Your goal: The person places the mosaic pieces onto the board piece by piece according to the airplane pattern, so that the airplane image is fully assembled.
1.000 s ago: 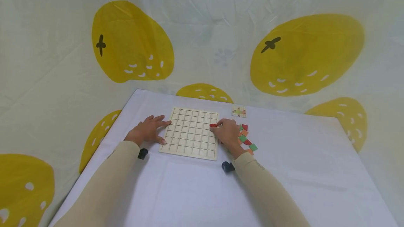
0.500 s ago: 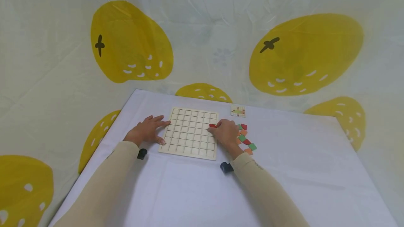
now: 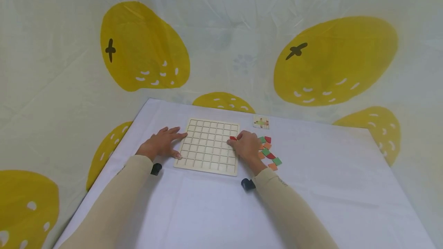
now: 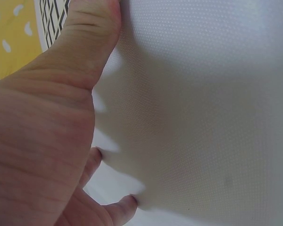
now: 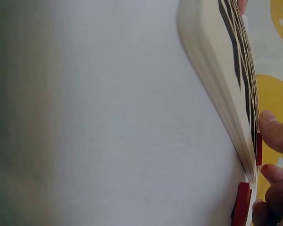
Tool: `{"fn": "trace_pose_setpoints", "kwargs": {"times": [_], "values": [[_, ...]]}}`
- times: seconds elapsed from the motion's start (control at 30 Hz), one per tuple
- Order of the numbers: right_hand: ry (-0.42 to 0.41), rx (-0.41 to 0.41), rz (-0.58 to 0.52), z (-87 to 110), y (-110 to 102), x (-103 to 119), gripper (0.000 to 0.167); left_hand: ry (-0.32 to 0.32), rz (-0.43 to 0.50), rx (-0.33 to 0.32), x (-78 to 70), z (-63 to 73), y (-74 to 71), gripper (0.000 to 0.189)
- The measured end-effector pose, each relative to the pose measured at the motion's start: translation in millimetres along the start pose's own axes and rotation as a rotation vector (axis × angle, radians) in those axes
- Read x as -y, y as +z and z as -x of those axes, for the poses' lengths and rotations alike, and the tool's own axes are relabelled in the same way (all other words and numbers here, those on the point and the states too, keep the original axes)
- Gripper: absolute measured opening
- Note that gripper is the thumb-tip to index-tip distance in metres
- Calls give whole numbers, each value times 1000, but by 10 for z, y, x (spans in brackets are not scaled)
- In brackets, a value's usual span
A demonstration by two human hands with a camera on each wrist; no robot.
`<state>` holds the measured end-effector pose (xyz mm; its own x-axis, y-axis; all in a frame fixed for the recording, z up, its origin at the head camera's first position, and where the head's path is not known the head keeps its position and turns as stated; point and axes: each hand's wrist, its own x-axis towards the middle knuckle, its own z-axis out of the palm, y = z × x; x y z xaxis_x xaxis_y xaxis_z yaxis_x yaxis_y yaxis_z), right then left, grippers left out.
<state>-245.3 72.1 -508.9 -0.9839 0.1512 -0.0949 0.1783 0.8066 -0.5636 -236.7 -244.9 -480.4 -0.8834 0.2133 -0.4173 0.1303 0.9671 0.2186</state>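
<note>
A square wooden board (image 3: 209, 146) with a dark-lined grid lies on the white table. My left hand (image 3: 160, 142) is spread at its left side, thumb and forefinger touching the board's edge. In the left wrist view the left hand's fingers (image 4: 120, 210) reach toward the white cloth. Over the board's right border, my right hand (image 3: 247, 144) pinches a small red tile (image 3: 233, 138) with a curved edge. The right wrist view shows that red tile (image 5: 259, 149) at the grid's surface, between thumb and finger.
Loose green, orange and red tiles (image 3: 265, 151) lie right of the board. Another red tile (image 5: 241, 203) sits beside the board's edge in the right wrist view. A small pattern card (image 3: 261, 122) lies at the back. Dark wrist devices (image 3: 247, 184) hang under the sleeves.
The right hand has moved slightly left, bringing the red tile a little further onto the board. The left hand has stayed at the board's left edge.
</note>
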Motion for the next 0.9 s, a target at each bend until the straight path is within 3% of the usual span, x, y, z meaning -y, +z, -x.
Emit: {"fn": "trace_pose_setpoints", "kwargs": {"times": [0.23, 0.43, 0.63, 0.9], "values": [[-60, 2, -76, -28, -9, -83, 28, 4, -12, -5, -3, -1, 2, 99], [-38, 29, -108, -36, 17, -68, 26, -2, -11, -3, 24, -17, 18, 99], [-40, -1, -103, -30, 53, -41, 25, -4, -8, -2, 29, -18, 26, 99], [-186, 27, -67, -76, 36, -32, 37, -7, -5, -1, 1, 6, 7, 98]]}}
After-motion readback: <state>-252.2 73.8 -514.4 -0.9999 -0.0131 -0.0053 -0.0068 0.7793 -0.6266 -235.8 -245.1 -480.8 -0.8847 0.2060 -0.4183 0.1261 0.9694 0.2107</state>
